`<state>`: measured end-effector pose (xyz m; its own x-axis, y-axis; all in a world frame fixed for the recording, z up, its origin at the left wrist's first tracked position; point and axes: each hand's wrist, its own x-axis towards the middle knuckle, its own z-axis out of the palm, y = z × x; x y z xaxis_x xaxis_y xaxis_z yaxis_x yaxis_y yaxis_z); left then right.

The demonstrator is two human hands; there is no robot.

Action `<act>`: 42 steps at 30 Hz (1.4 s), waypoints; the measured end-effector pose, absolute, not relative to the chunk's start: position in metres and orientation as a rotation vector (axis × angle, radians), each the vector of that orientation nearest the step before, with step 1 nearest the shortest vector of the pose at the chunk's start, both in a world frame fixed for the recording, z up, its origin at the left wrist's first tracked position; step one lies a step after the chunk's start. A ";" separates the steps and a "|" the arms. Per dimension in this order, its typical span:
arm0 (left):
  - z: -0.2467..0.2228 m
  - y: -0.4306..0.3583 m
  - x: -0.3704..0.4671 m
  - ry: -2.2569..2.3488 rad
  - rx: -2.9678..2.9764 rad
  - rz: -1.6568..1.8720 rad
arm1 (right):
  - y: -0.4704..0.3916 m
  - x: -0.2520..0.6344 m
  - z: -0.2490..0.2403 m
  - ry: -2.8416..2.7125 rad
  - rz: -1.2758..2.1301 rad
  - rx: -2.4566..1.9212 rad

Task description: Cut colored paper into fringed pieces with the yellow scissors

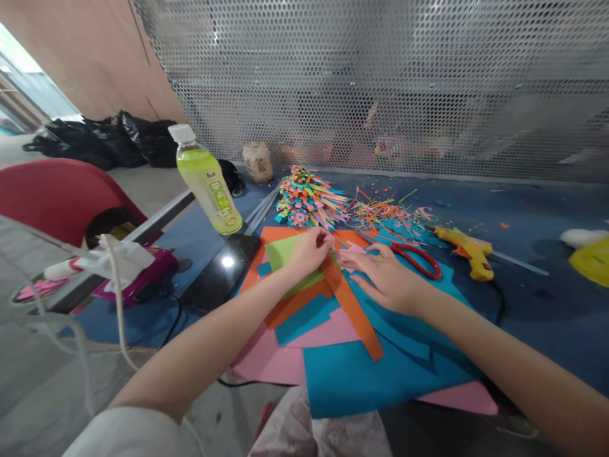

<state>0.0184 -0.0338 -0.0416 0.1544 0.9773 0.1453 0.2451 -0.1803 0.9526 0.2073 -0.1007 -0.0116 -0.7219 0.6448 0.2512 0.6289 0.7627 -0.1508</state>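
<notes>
Head view, entry one: how are the hands listed?

Left hand (311,249): fingers drawn together in a pinch at the upper end of an orange paper strip (354,311); any small piece between them is too fine to tell. Right hand (387,279): open, fingers extended toward the same end, thumb apart.

And the strip's position?

Slanting from between the hands toward the near edge of the desk (547,317), over layered craft paper: lime-green sheet (280,251) under the left forearm, pink sheet (271,358) at the near left, blue sheet (371,374) nearest the wearer.

Tools?

One pair of red-handled scissors (421,259), just beyond the right hand. One yellow hot-glue gun (469,251), farther right, translucent glue stick protruding from its rear.

Beyond the sheets?

One multicoloured paper-strip cone (304,197), tiered and fringed; a scatter of paper shreds (385,212) to its right; loose glue sticks (264,206) to its left.

Left side?

One white-capped bottle of yellow-green drink (207,184), upright; one black glossy-faced device (223,270), flat, with a bright reflection; one purple power strip (137,279), white plug attached.

Backing?

One perforated metal panel (333,76), along the far edge.
</notes>
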 end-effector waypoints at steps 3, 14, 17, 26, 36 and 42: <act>-0.043 -0.030 0.017 1.212 1.636 1.070 | -0.101 0.211 -0.010 -2.675 0.105 -1.033; -0.044 -0.031 0.016 1.206 1.724 1.038 | -0.107 0.194 -0.019 -2.791 0.116 -1.088; -0.043 -0.031 0.016 1.213 1.739 1.033 | -0.105 0.201 -0.021 -2.770 0.081 -1.034; -0.039 -0.033 0.015 1.227 1.813 1.020 | -0.100 0.210 -0.023 -2.668 0.087 -1.047; -0.039 -0.035 0.015 1.221 1.851 1.012 | -0.106 0.213 -0.021 -2.643 0.053 -1.027; -0.039 -0.035 0.016 1.231 1.857 1.010 | -0.106 0.208 -0.022 -2.683 0.034 -1.024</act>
<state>0.0156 -0.0349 -0.0385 0.2511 0.9398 0.2318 0.4107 -0.3203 0.8536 0.2084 -0.1062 -0.0217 -0.7142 0.6574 0.2401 0.6511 0.7500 -0.1166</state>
